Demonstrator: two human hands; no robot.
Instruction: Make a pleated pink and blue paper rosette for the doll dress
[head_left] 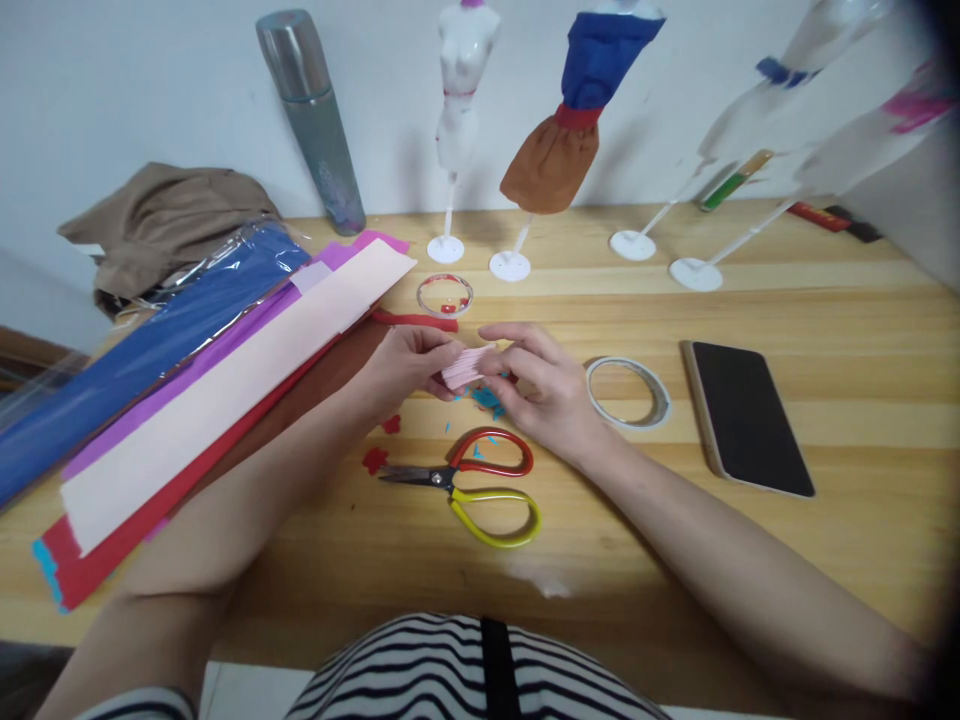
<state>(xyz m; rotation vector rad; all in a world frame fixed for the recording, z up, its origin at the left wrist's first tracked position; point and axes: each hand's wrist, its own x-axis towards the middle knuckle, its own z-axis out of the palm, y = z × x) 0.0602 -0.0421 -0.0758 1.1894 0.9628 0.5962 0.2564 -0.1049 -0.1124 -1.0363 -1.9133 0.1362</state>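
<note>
My left hand [416,362] pinches the left end of a small pleated piece of pale pink crepe paper [466,368]. At its other end, the thumb and fingers of my right hand [536,385] are closed on the same piece. Just below the hands lie scissors [442,479] with one red and one yellow handle, blades pointing left. Small blue paper scraps [489,400] are partly hidden under my right hand. Two red paper bits [376,460] rest near the scissor tips. A white tape roll [628,392] lies right of my right hand.
Folded crepe paper strips [225,400] are stacked at the left beside a brown cloth [172,220]. A flask [319,130] and several small mannequins on stands, one dressed in a blue and brown paper outfit [555,160], stand behind. A phone [750,415] lies right; a clear ring [445,295] sits ahead.
</note>
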